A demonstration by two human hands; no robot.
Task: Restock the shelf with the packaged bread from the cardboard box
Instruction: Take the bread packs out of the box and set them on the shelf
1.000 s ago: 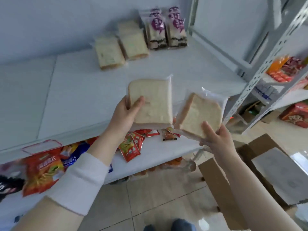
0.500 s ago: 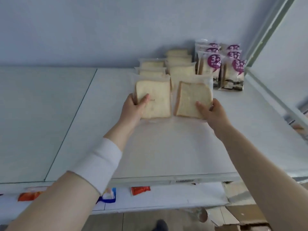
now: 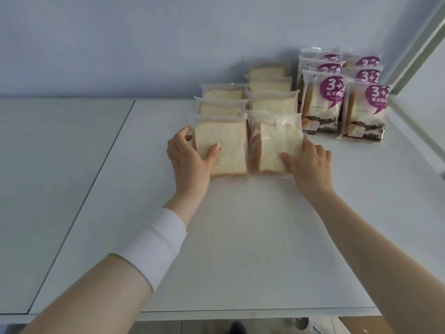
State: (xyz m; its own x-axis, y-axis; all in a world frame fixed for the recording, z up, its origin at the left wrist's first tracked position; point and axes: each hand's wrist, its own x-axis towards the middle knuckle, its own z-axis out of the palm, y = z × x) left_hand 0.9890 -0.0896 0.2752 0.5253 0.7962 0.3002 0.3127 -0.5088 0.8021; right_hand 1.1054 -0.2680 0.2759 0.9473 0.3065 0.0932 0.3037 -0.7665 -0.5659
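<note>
Both hands are up on the white flat shelf board, which fills the lower two thirds of the frame. My view looks down along both forearms.

The left hand, just left of centre, grasps a clear plastic packet of white sliced bread. Its thumb is pressed on the front slice and its fingers are curled round the packet's left edge.

Right beside it, the right hand grasps a second clear packet of sliced bread. Here the thumb is on the lower front corner and the fingers are wrapped over the right edge.

The two packets sit side by side at frame centre, touching or very nearly so. Their lower edges are down on the board and their faces lean back away from me.

Directly behind them, towards the top of the frame, stand more matching clear bread packets in two columns running back to the pale blue wall. The held packets close off the front of those columns.

In the upper right, just beside the plain bread, purple-labelled bread packs stand upright in two columns of their own, each with a dark band near the bottom. A pale upright post slants along the far upper right edge.

At lower left a white cuff wraps the left forearm. Left of that, a seam separates a second white shelf panel.
</note>
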